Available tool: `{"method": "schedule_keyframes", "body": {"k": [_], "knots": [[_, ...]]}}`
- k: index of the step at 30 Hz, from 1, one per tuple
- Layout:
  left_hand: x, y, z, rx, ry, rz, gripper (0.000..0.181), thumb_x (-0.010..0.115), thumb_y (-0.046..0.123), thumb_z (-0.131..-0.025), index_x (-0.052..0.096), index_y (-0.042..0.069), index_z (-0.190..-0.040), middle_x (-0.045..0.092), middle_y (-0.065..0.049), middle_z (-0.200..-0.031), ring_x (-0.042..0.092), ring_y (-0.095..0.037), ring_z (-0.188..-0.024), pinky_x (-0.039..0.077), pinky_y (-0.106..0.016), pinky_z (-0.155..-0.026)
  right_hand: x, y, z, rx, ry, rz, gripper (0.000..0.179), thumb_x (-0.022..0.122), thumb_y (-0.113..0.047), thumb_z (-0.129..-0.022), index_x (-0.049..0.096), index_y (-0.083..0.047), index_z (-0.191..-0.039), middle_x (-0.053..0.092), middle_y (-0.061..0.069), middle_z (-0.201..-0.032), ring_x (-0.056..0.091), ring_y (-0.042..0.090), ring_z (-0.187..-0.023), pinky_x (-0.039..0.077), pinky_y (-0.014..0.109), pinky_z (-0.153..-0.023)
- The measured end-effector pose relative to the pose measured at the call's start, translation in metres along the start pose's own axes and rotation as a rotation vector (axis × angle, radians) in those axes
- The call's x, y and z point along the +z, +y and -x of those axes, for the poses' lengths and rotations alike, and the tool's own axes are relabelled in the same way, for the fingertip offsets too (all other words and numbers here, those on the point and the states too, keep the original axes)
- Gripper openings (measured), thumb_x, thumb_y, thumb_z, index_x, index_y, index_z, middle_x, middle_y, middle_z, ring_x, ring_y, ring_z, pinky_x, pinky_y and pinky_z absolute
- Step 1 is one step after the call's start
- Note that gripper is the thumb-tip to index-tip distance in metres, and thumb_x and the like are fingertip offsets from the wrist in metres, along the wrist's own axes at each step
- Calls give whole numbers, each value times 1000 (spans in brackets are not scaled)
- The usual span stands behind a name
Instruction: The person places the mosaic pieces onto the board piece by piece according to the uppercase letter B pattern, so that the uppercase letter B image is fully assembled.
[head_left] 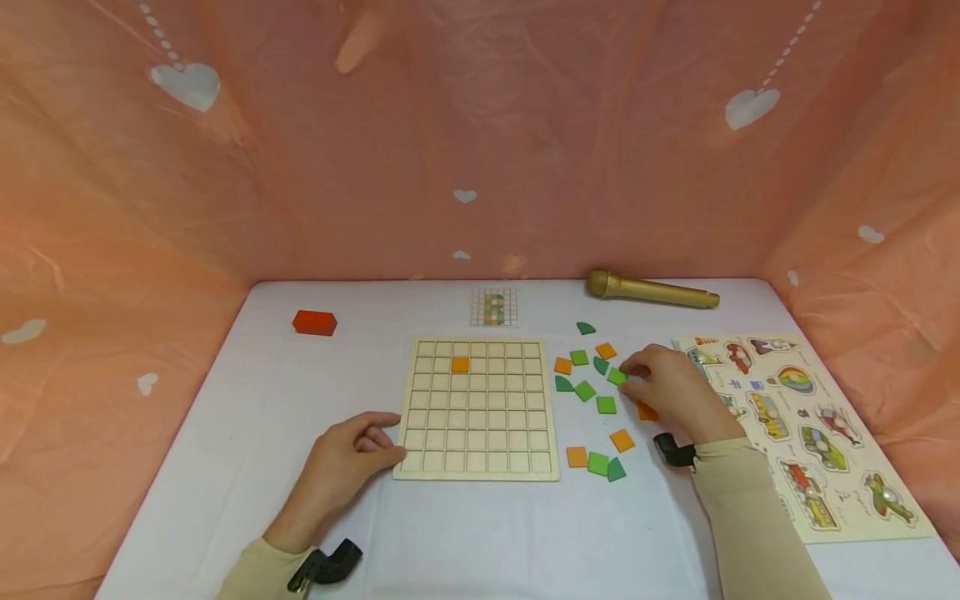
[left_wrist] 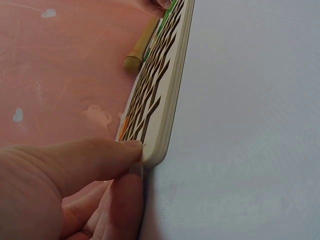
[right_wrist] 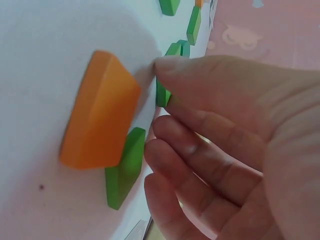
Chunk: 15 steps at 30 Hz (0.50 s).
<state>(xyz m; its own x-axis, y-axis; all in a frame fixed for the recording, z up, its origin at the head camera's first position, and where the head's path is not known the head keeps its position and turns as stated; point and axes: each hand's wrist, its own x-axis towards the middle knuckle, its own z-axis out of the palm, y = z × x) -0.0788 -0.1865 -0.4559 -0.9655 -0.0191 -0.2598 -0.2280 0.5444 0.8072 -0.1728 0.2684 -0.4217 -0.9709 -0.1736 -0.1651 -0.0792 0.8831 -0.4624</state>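
A pale wooden grid board lies on the table with one orange square tile in an upper cell. My left hand holds the board's left edge; in the left wrist view, thumb and forefinger pinch the wooden board near a corner. Right of the board, my right hand pinches a green square tile between thumb and forefinger, low over the table. In the right wrist view this green tile is partly hidden by the thumb. An orange tile and another green tile lie beside the fingers.
Several loose tiles, such as an orange square and a dark green quarter-round, lie right of the board. A pattern card, gold microphone and red block sit farther back. A picture puzzle board is at right.
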Motion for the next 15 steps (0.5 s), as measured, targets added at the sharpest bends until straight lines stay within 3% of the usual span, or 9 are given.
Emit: {"method": "schedule_keyframes", "body": {"k": [10, 15], "knots": [[-1, -1, 0, 13, -3, 24, 47, 91, 19, -86, 75, 10, -130, 72, -2, -93, 64, -11, -77, 49, -22, -74, 0, -2, 2, 26, -17, -20, 29, 76, -25, -100, 77, -6, -122, 72, 17, -127, 63, 34, -114, 52, 57, -104], [0, -2, 0, 14, 2, 20, 47, 91, 19, -86, 75, 10, -130, 72, -2, -93, 64, -11, -77, 49, -22, -74, 1, -4, 2, -14, 6, -25, 27, 77, -23, -99, 78, -7, -121, 73, 14, -123, 64, 31, -111, 53, 55, -101]]}}
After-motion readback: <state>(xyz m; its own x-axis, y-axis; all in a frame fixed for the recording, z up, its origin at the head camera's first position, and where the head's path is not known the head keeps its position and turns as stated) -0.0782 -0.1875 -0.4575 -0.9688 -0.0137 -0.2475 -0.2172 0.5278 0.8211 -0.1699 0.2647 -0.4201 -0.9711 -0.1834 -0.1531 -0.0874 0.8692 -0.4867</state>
